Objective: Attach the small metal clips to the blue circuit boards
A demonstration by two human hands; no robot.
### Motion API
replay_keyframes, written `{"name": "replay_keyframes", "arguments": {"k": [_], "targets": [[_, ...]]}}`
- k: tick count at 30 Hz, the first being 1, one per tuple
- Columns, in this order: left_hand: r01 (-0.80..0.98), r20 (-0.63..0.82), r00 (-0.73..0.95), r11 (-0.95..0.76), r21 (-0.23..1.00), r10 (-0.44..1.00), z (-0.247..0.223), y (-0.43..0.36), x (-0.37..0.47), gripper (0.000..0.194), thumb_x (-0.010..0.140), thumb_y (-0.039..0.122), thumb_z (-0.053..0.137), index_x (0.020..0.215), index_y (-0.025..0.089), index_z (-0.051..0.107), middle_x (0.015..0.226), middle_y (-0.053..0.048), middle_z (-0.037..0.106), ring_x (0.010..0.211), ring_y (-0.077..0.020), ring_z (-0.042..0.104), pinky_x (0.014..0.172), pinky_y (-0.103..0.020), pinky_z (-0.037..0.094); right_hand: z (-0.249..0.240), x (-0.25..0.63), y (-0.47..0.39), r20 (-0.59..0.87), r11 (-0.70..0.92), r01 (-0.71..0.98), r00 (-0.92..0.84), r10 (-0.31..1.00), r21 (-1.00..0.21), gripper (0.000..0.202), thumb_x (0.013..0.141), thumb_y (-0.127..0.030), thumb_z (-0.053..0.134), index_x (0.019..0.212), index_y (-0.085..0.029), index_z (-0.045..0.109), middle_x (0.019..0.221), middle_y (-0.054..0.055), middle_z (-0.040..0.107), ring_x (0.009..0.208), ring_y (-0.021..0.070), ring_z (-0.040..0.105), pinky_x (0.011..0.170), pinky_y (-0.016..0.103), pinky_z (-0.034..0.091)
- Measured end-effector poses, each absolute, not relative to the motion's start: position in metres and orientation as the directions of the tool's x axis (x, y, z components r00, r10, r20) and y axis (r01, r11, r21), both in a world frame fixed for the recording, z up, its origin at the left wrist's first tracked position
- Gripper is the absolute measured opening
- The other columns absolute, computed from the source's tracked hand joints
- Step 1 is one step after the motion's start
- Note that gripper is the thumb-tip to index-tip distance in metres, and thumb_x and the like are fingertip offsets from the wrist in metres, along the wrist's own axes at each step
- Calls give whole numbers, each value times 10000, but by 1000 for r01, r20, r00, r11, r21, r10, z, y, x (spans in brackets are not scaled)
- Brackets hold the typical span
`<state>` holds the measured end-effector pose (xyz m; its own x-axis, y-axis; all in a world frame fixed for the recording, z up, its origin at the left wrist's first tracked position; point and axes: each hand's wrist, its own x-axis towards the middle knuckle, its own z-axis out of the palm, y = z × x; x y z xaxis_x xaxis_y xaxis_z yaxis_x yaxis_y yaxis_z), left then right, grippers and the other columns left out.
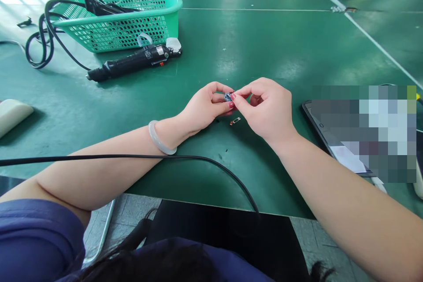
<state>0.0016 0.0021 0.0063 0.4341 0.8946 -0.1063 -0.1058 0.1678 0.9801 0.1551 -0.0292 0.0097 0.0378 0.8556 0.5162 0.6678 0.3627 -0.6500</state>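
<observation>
Now my left hand (pixel 205 106) grips the tiny dark-and-silver part (pixel 228 96) while my right hand (pixel 269 108) pinches its edge, fingers (pixel 243 91) closed, presumably for steadiness.

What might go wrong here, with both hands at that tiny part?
1. The small part, at the fingertips of left hand and right hand, might slip and drop.
2. The loose piece on the green tabletop just below could get brushed away.
3. The black cable crosses the left forearm in view; it might snag.
</observation>
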Motion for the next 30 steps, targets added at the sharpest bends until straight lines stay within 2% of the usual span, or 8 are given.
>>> {"name": "replay_keyframes", "arguments": {"k": [10,15,17,20,23,30], "targets": [[-186,-72,409,161,969,910,0,7,1,275,722,5,743,869,142,555,682,26,683,688,-82,680,825,-272,557,13,157,-33,533,371,721,-3,846,-586,168,830,-260,648,692,-237,741,740,22,662,620,151,544,564,330,402],[-298,-163,363,280,912,918,2,10,0,175,814,12,650,885,141,556,845,-19,727,803,-91,713,927,-285,542,18,164,-31,530,353,731,15,848,-584,217,869,-297,617,689,-231,718,767,39,671,624,155,532,590,338,411],[-345,-188,306,293,892,933,3,12,-1,141,847,22,614,892,143,557,889,-25,726,833,-87,715,950,-271,534,18,169,-29,462,364,732,-75,883,-576,175,841,-288,647,692,-235,722,774,28,669,620,150,525,593,334,407],[-381,-212,229,288,879,950,3,16,-2,147,865,8,576,910,145,550,894,-17,715,825,-77,710,941,-253,535,16,175,-28,273,399,737,-294,916,-545,30,752,-233,727,731,-247,744,816,0,657,622,131,517,598,320,400],[-376,-211,226,285,882,951,3,16,-1,167,860,-8,568,930,142,545,900,-20,712,818,-78,708,931,-255,537,12,176,-27,151,389,773,-365,919,-501,70,741,-188,735,784,-243,747,856,-8,644,627,118,511,604,314,396],[-227,-198,270,262,938,942,3,10,2,224,803,-14,637,915,149,533,885,-20,710,775,-105,710,892,-324,545,6,170,-27,111,416,831,-405,908,-370,127,832,-189,652,711,-207,689,827,13,617,708,151,546,620,322,373]]}}
